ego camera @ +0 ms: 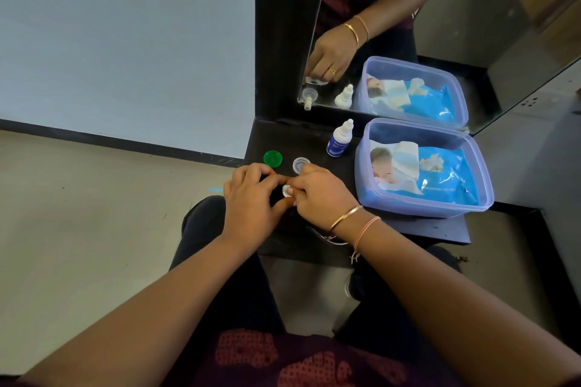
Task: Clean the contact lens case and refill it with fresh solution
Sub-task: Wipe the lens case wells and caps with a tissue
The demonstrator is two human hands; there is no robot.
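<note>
The contact lens case (286,191) shows as a small white round well between my two hands, low over the black shelf (405,226). My left hand (251,195) curls its fingers round the case's left side. From the right, my right hand (320,195) pinches the case, hiding most of it. A green cap (273,158) and a clear white cap (301,164) lie loose on the shelf just behind my hands. The small white solution bottle (339,140) with a blue label stands upright farther back.
A clear plastic tub (471,166) holding a blue wipes pack and tissue sits at the right of the shelf. A mirror (440,25) stands behind, reflecting hand, bottle and tub. Metal tweezers (327,237) lie near the shelf's front edge, under my right wrist.
</note>
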